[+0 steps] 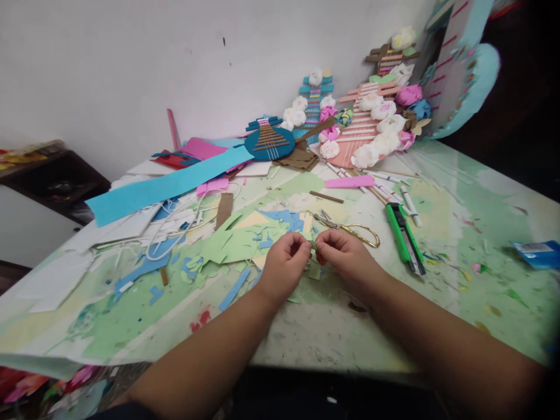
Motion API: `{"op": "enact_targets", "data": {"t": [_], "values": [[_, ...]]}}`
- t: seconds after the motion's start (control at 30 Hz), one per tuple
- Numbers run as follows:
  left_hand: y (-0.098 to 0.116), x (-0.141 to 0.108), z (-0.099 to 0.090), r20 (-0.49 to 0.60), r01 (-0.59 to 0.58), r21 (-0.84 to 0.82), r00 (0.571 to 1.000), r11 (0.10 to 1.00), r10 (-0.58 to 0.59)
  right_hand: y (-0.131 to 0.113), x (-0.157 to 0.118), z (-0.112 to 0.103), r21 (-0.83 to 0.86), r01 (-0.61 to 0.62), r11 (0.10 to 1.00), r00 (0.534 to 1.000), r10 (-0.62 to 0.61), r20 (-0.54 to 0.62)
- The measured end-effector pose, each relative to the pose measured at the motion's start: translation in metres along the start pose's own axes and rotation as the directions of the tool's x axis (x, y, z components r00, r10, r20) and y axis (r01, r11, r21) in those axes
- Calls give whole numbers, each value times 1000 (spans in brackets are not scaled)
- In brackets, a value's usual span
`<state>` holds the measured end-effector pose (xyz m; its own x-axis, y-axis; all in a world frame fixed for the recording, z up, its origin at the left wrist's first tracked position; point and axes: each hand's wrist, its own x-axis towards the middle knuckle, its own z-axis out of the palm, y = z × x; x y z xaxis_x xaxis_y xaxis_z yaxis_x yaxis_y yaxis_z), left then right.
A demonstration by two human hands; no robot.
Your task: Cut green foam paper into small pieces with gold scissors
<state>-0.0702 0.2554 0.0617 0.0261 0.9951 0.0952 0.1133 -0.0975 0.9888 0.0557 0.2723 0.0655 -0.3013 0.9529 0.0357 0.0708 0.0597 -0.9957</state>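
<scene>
A small green paper piece (312,245) is held up between the 2 hands, over the middle of the painted table (475,280); the left hand (286,259) has thumb and fingers pinched on its left side, the right hand (343,251) on its right. Toward the table's near edge, under the forearms, a stained stretch gives open room; wider room spreads rightward past a green box cutter (401,236), among small scraps, up to a blue packet (539,254). Gold-handled scissors (336,225) lie just beyond the right hand, in its way forward. Light-green paper (231,244) and blue paper scraps (284,219) crowd the left hand's side. Farther out lie white markers (410,207), a pink paper strip (347,182) and white cord (154,256); a turquoise strip (175,186), a teal lute-shaped craft (280,144) and flower-covered crafts (361,125) fill the back.
</scene>
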Motion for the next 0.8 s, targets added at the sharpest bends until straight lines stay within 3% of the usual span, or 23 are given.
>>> {"op": "enact_targets", "data": {"t": [0.43, 0.8], "values": [[-2, 0, 0, -13, 35, -94, 999, 995, -37, 4, 2, -3, -119, 66, 991, 998, -64, 23], [-4, 0, 1, -38, 31, -271, 998, 962, -43, 4, 0, 0, 43, -4, 999, 998, 1, 65]]}}
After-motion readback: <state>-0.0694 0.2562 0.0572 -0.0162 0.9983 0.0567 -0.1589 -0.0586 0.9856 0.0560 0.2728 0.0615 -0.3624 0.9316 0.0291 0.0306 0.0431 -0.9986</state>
